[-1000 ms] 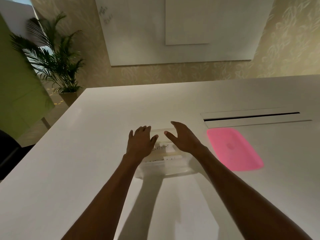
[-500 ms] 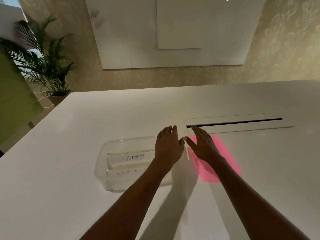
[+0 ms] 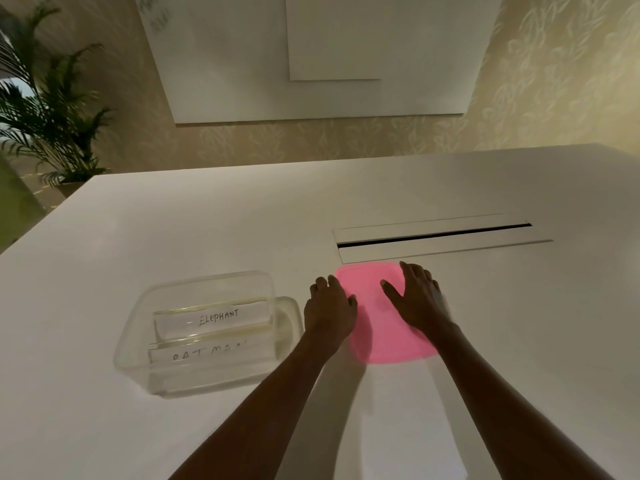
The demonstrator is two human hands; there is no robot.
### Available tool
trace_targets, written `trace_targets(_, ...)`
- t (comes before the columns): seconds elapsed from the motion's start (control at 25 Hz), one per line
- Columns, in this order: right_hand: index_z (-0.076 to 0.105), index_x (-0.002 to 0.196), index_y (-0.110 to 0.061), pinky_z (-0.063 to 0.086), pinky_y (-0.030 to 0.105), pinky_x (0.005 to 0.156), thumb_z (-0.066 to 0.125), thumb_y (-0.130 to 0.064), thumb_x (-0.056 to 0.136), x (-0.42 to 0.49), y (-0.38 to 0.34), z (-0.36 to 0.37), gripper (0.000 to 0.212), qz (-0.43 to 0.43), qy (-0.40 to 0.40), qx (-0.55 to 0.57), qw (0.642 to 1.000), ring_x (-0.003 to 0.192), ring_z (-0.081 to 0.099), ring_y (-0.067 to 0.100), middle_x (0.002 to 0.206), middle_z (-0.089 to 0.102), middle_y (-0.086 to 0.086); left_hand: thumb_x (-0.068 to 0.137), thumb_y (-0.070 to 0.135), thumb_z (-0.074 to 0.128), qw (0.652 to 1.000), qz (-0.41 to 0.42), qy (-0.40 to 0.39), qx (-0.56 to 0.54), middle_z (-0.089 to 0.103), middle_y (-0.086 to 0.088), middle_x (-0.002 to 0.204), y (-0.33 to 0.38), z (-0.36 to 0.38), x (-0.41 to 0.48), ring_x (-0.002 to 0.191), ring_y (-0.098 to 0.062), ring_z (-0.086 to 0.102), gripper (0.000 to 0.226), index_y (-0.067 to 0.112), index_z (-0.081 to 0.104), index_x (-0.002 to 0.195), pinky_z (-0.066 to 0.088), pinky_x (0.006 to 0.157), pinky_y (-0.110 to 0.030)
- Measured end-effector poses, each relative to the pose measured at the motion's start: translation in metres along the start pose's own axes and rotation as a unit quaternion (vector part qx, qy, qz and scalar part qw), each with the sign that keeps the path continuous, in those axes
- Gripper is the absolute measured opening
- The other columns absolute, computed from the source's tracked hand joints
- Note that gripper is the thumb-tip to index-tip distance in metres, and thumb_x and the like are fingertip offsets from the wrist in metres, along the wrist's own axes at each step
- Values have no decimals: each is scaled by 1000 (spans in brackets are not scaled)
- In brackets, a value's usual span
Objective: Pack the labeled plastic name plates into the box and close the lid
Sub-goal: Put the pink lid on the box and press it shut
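A clear plastic box (image 3: 138, 341) stands open on the white table, left of my hands. Inside it two name plates stand upright: one reads ELEPHANT (image 3: 218, 318), the one in front reads BATMAN (image 3: 207, 355). A flat pink lid (image 3: 377, 327) lies on the table to the right of the box. My left hand (image 3: 329, 310) rests at the lid's left edge, fingers curled over it. My right hand (image 3: 419, 299) lies on the lid's right part with fingers spread. Whether either hand grips the lid I cannot tell.
A long cable slot with a flap (image 3: 436, 237) is set into the table (image 3: 173, 220) just behind the lid. A potted palm (image 3: 45, 119) stands beyond the table's far left corner. A whiteboard (image 3: 311, 53) hangs on the far wall.
Both hands left the box and moved right onto the pink lid. The view shifted too, so the box now sits further left.
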State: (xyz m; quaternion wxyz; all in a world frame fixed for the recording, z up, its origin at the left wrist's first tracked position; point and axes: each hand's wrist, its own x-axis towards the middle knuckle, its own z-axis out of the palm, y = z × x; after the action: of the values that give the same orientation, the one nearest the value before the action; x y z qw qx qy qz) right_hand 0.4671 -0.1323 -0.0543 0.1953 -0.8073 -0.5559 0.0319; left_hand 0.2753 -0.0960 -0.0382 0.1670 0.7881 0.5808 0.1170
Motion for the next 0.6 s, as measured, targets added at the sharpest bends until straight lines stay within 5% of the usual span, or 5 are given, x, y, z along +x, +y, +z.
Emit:
trace_targets(0.28,57,131,-7,53,49,93,54,-55,97,-6,4,3,59,100,-21,32,994,115,59,36,127,56,16,102,37,49,997,-53,-42,-48,48,-18,126,6,3,4,101,-39,66,41,1,59,117,47,76,-39)
trace_targets(0.6,59,136,-9,52,43,97,59,-21,99,-11,-24,-13,39,135,43,146,979,114,64,36,132,56,17,101,37,51,993,-50,-4,-110,54,-20,127,-3,-22,-4,114,-40,60,47,-1,52,128,47,91,-41)
